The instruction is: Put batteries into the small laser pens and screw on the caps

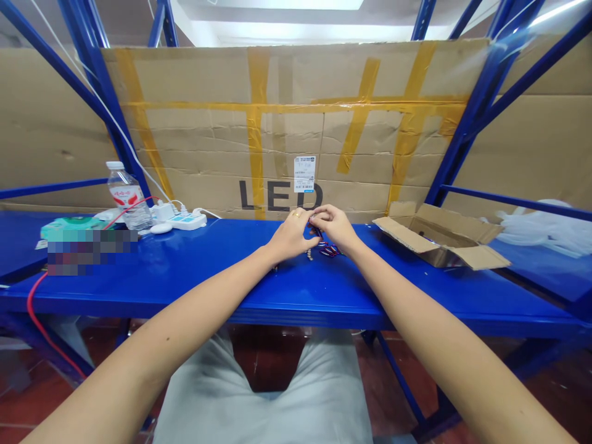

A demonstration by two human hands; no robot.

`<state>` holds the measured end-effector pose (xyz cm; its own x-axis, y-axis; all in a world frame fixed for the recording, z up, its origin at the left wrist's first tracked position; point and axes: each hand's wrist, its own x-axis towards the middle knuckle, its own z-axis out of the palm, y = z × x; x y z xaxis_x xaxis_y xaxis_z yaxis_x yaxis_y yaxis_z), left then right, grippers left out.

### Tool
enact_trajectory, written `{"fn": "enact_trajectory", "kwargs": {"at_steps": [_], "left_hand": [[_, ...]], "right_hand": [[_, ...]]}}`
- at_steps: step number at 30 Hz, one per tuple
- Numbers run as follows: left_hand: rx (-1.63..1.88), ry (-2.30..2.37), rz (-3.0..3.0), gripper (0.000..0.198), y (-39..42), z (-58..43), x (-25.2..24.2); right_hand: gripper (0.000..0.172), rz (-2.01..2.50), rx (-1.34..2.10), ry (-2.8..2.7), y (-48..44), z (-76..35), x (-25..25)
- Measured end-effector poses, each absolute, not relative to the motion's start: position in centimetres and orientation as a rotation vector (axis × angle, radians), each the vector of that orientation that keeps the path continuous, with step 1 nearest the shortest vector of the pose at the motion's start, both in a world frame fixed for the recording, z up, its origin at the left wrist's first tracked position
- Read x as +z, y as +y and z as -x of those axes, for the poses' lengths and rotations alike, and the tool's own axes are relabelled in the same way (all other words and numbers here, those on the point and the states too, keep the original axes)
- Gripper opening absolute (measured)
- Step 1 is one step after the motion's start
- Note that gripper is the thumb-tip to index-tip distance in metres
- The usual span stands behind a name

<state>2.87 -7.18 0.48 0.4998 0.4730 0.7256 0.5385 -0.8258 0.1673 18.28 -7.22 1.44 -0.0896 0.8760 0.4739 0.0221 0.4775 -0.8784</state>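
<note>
My left hand (293,234) and my right hand (335,227) meet over the middle of the blue table, fingertips touching. Both have their fingers closed around a small dark piece (316,231), mostly hidden by the fingers; its kind cannot be made out. Just below the right hand, a little bundle of red, white and dark-blue wires (329,250) lies on the tabletop. Beneath the left thumb is a short, pale, beaded-looking piece (309,254), too small to name. A ring sits on a finger of the left hand.
An open cardboard box (456,246) stands to the right. On the left are a water bottle (132,200), a white power strip (187,221), a green packet (69,227) and a red cable (34,302). Behind the blue table (185,277) stands a large taped carton (208,148).
</note>
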Motion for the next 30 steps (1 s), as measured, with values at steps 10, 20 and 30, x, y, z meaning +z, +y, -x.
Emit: {"fn": "enact_trajectory", "kwargs": {"at_steps": [10, 20, 30], "left_hand": [[-0.916, -0.966, 2.622, 0.070, -7.2, -2.5, 0.7], [-2.304, -1.579, 2.834, 0.072, -6.4, -2.6, 1.4], [-2.985, -1.914, 2.756, 0.018, -5.8, -1.6, 2.3]], "right_hand": [[0.031, 0.927, 0.886, -1.452, -7.2, -17.8, 1.2], [0.021, 1.360, 0.288, -1.963, -7.4, -21.2, 2.9], [0.015, 1.635, 0.379, -2.445, -7.2, -22.8, 2.8]]}}
